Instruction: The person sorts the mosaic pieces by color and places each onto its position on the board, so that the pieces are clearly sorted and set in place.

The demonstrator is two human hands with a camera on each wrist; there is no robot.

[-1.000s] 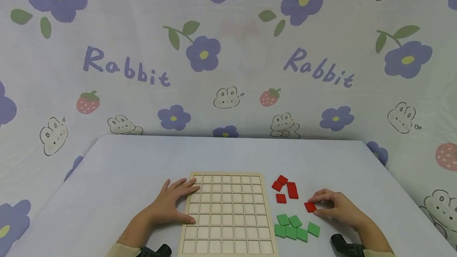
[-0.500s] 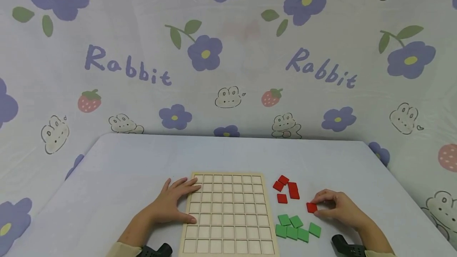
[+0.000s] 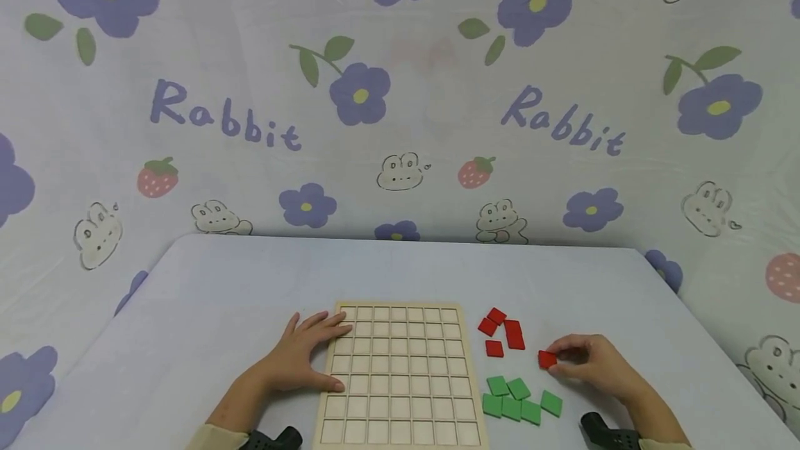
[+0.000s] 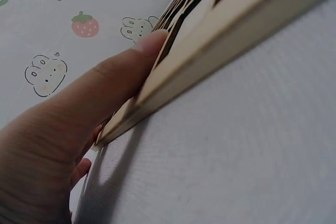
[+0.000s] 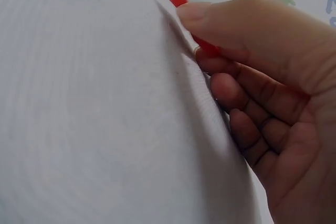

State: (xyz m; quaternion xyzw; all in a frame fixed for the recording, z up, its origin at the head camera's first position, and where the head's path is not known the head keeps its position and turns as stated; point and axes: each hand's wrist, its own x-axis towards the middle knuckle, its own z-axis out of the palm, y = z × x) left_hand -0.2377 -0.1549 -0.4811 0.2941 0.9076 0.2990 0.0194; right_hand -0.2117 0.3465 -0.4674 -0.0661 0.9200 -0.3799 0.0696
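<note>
My right hand pinches a small red square tile between thumb and fingers, close over the white table to the right of the other tiles. In the right wrist view the thumb lies across the tile, and the other fingers are curled beneath. My left hand rests on the left edge of a pale wooden grid board, its fingers and thumb spread along the frame. The left wrist view has the thumb on top of the board's rim, its tip reaching a cell. The board's cells hold no tiles.
Several loose red tiles lie right of the board's upper half. Several green tiles are grouped beside its lower half, with one green tile slightly apart. Behind the white table hangs a patterned cloth.
The pinched red tile has turned slightly in my right fingers and shifted a little. My left hand, the board and the loose tiles have stayed put; the head view moved slightly.
</note>
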